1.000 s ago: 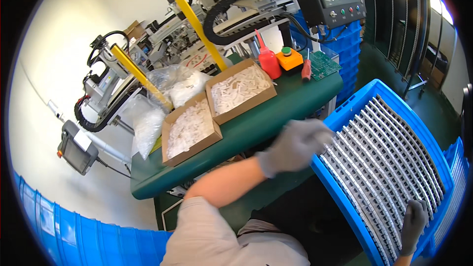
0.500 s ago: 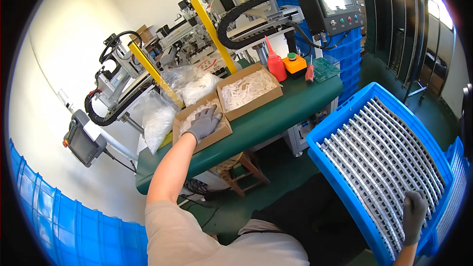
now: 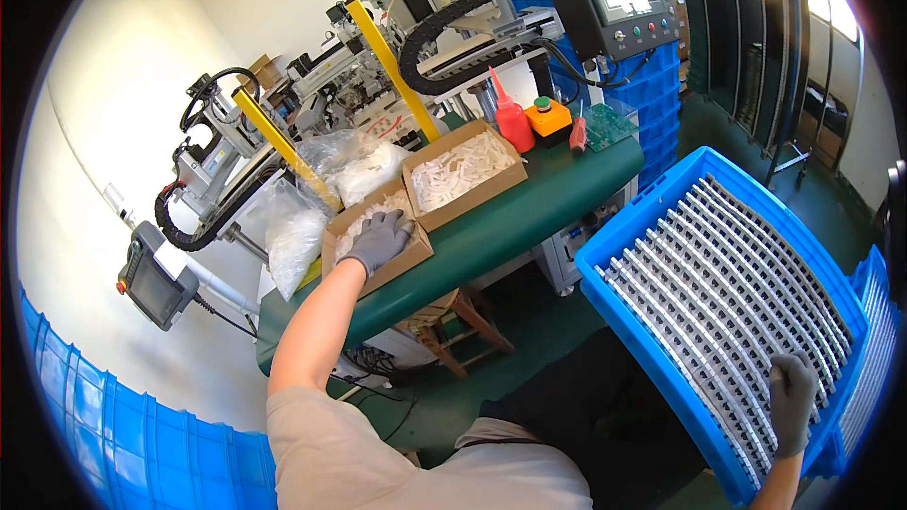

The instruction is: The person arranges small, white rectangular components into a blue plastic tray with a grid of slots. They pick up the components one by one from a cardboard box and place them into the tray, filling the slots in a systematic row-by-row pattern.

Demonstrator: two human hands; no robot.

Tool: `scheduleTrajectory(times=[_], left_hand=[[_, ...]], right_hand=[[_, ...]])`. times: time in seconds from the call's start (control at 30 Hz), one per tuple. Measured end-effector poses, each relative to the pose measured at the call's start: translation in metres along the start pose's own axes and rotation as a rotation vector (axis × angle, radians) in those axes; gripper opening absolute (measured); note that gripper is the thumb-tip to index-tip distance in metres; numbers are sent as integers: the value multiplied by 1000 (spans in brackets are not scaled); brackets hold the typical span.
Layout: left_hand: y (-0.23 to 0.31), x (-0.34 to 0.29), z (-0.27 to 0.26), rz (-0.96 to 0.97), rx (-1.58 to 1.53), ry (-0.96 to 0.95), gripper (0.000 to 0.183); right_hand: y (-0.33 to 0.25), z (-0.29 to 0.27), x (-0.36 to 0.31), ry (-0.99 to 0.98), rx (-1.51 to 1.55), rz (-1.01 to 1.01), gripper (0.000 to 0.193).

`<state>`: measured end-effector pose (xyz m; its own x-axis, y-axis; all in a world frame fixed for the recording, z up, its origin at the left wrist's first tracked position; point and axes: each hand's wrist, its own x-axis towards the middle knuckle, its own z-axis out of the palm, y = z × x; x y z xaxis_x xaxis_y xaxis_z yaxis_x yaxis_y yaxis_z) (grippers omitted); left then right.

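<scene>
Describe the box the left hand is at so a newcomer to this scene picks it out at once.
Find the green table before the machinery. On it, two open cardboard boxes sit side by side; the left box has a clear plastic bag at its left. Unlike the right box, it has the gray-gloved left hand over its whitish contents.

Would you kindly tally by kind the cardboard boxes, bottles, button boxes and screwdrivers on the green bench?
Open brown cardboard boxes: 2
Red nozzle-tipped bottle: 1
Orange box with green button: 1
Red-handled screwdriver: 1
Total: 5
</scene>
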<state>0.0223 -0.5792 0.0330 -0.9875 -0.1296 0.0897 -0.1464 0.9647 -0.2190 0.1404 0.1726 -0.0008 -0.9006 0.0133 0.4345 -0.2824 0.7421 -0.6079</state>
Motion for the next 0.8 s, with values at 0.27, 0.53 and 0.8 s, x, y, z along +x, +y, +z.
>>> scheduleTrajectory(times=[0.27,0.53,0.8], left_hand=[[17,0,-30,-231,-139,-27,46],[7,1,-18,-162,-187,92,38],[3,-7,-46,-7,-522,-261,78]], right_hand=[[-1,-1,-1,11,-6,-12,9],[-3,-3,-1,-9,-5,16,8],[3,-2,-2,-15,9,25,8]])
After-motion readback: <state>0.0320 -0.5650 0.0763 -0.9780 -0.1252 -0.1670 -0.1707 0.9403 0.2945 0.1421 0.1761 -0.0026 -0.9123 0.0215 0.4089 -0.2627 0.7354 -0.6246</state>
